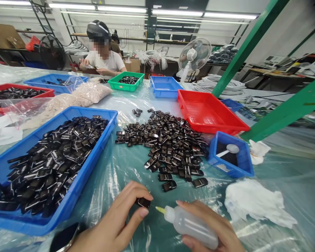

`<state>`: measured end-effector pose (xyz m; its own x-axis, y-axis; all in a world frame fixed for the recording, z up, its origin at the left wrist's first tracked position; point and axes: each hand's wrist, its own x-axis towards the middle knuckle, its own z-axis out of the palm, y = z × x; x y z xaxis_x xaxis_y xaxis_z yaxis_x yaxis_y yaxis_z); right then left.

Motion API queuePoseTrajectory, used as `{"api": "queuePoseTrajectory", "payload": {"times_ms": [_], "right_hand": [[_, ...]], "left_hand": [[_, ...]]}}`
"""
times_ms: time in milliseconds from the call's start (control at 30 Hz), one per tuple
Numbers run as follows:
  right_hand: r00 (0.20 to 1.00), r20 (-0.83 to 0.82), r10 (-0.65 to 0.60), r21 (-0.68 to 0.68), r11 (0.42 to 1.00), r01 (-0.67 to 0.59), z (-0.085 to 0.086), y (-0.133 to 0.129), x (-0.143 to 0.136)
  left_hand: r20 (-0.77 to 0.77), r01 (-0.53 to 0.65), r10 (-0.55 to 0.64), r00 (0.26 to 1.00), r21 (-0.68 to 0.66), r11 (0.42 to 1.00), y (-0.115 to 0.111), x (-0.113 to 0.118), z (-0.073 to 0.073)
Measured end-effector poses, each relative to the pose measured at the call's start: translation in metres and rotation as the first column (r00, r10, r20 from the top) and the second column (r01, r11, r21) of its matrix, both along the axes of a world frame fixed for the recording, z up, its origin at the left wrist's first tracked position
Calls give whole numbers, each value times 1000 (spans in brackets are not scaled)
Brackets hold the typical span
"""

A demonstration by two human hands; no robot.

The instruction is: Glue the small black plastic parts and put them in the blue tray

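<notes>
Between the thumb and fingers of my left hand (126,213) is a small black plastic casing (144,202), partly hidden by the fingertips. My right hand (210,224) is wrapped round a translucent squeeze bottle (193,224) lying tilted toward the left. Its yellow-based needle tip (160,210) points at the casing; whether they touch, I cannot tell. Just beyond my hands spreads a loose pile of black casings (170,143) on the plastic-covered table. To the left, a long blue tray (109,129) is filled with many similar casings.
At the right stand a small blue bin (229,170) with a white scoop (232,148), a red tray (212,112) and crumpled white cloth (257,203). A green post (241,59) slants up there. Across the table a person (105,59) sits behind a green tray (126,87).
</notes>
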<state>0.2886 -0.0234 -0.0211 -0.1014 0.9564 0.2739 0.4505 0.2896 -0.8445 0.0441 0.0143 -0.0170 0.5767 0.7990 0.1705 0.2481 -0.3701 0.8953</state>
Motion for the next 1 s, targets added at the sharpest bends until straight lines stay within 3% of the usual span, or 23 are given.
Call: {"api": "queuePoseTrajectory", "payload": {"times_ms": [167, 500, 667, 1000], "right_hand": [[989, 72, 125, 130, 982, -134, -1, 7, 4], [969, 153, 194, 201, 954, -223, 6, 10, 9], [956, 235, 177, 198, 954, -226, 17, 14, 6], [947, 268, 178, 186, 955, -232, 20, 10, 6]], "left_hand": [[7, 43, -44, 999, 69, 997, 2, 1, -4], [-29, 100, -98, 995, 110, 989, -3, 0, 1], [-19, 99, -97, 995, 120, 988, -3, 0, 0], [-24, 82, -80, 997, 110, 990, -4, 0, 1]]}}
